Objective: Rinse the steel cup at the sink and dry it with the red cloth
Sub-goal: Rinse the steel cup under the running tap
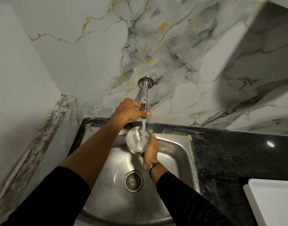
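Note:
My right hand (150, 150) grips the steel cup (136, 140) from its right side and holds it upright over the steel sink (175, 154). A stream of water (143, 128) runs from the chrome tap (144, 95) into the cup's mouth. My left hand (131, 110) is closed around the tap's handle just above the spout. The red cloth is nowhere in view.
A drain strainer (133, 181) sits in the sink's bottom. Black speckled counter (229, 157) lies to the right, with a white tray (275, 201) at its near right corner. A marble-patterned wall (156, 46) stands behind, a ledge (42, 136) to the left.

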Demonstrator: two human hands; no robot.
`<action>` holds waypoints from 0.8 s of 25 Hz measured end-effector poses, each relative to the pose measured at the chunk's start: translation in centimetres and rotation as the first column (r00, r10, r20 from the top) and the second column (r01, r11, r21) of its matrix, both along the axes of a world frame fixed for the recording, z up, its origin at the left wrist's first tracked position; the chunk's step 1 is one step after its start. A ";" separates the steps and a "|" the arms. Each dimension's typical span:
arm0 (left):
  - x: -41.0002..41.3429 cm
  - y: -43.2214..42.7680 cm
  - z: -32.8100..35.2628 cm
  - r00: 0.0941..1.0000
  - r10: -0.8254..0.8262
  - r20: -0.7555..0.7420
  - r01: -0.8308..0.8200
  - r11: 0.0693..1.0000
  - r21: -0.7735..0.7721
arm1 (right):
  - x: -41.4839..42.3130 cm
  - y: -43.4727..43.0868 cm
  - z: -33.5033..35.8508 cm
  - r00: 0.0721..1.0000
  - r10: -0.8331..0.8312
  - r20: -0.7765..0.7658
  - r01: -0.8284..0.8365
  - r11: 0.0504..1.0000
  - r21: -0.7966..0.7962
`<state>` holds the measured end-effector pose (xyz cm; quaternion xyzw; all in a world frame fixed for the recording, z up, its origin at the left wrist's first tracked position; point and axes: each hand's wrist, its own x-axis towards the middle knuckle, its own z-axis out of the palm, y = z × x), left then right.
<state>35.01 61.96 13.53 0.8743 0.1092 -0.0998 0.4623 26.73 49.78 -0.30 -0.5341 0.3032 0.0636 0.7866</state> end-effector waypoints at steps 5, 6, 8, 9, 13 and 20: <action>0.2 0.0 0.1 1.000 -0.007 -0.002 0.007 1.000 0.004 | -1.9 -2.5 -1.8 0.996 -0.077 -0.040 0.079 0.996 0.036; 0.2 0.1 0.1 1.000 -0.009 -0.002 0.009 1.000 0.001 | -2.3 -2.3 -2.0 0.995 -0.086 -0.043 0.088 0.996 0.034; 0.2 0.1 0.1 1.000 -0.009 0.001 0.009 1.000 -0.004 | -2.5 -1.3 -2.1 0.996 -0.087 -0.022 0.088 0.996 0.022; 0.1 0.1 0.1 1.000 -0.007 0.003 0.007 1.000 -0.004 | -2.4 -0.8 -1.8 0.997 -0.080 -0.012 0.080 0.997 0.016; 0.0 -0.1 0.0 1.000 -0.005 0.008 0.005 1.000 0.014 | -1.4 -0.7 -1.7 0.995 -0.099 -0.017 0.100 0.995 0.022; -0.1 0.0 0.3 1.000 -0.013 0.006 0.013 1.000 0.020 | -3.3 -1.3 -2.8 0.995 -0.104 -0.001 0.104 0.994 0.021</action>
